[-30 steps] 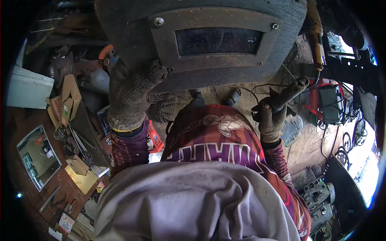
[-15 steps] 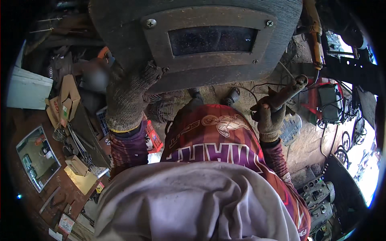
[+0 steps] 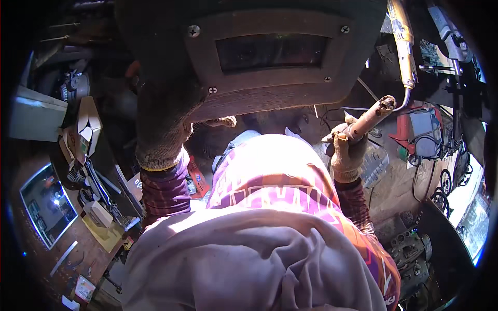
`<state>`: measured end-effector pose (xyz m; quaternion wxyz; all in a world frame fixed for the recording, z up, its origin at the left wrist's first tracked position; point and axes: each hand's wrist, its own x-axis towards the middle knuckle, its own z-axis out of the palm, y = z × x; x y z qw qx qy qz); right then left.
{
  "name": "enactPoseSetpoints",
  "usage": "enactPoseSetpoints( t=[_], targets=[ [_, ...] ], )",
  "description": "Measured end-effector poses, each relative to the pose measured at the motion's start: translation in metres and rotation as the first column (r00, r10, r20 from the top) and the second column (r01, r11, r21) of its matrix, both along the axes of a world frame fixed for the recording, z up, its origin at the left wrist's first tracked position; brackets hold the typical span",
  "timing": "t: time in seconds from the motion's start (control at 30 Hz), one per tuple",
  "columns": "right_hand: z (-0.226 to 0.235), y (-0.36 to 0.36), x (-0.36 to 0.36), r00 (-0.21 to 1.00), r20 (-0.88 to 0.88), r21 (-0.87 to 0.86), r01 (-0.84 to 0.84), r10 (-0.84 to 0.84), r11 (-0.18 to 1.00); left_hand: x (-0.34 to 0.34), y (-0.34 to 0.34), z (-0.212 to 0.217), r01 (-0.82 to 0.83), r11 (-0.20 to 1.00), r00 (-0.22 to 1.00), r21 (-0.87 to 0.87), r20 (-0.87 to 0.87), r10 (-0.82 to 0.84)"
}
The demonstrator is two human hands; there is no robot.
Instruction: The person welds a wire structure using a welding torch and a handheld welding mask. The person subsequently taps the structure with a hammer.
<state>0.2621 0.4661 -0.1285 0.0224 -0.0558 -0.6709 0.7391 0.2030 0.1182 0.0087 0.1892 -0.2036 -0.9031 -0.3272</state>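
A dark welding shield (image 3: 270, 90) with a framed rectangular window fills the top middle. My left hand (image 3: 166, 122), in a knitted glove, grips its lower left side; part of the hand is in deep shadow, and some fingertips show below the shield's lower edge. On the right, my gloved right hand (image 3: 348, 155) is wrapped round the brown tubular handle of a welding electrode holder (image 3: 368, 122). The holder points up and to the right, and its end is charred. A thin rod (image 3: 367, 88) shows beside that end. Strong white light falls on my shirt.
A long yellow tool (image 3: 402, 41) with a cord hangs at upper right. Beyond my right hand stands a red and grey machine (image 3: 423, 127) among cables. An engine part (image 3: 410, 254) lies lower right. At left, a table (image 3: 36, 217) bears a mirror-like panel, cardboard and metal tools.
Bright light now floods my shirt, and the shield looks darker. My left thumb no longer shows on the shield's face; fingertips appear below its edge. My right hand has hardly moved.
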Motion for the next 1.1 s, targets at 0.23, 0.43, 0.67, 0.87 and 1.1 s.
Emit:
enactPoseSetpoints(
  t=[0.23,0.43,0.67,0.87,1.1],
  targets=[
    [-0.002,-0.002,-0.002,0.999,-0.036,-0.028,0.003,-0.004,1.0,0.01,-0.017,-0.027,-0.2,0.925,0.947,0.322,0.305,0.099],
    [0.0,-0.001,-0.003,1.0,-0.016,0.027,0.001,-0.001,1.0,0.006,-0.012,-0.02,-0.062,0.982,0.996,-0.181,-0.078,0.049],
    [0.003,-0.002,-0.005,1.0,-0.014,0.071,-0.008,0.009,0.997,0.003,-0.005,-0.017,-0.064,0.996,0.997,0.06,0.038,0.061],
    [0.004,-0.006,-0.008,0.999,0.016,-0.07,0.052,-0.051,0.996,0.001,-0.005,-0.015,-0.058,0.998,0.998,0.027,0.009,0.057],
    [0.005,-0.003,-0.007,1.0,0.02,0.073,0.01,-0.011,0.997,-0.003,-0.005,-0.014,-0.039,0.999,0.999,0.022,0.004,0.039]
  ],
)
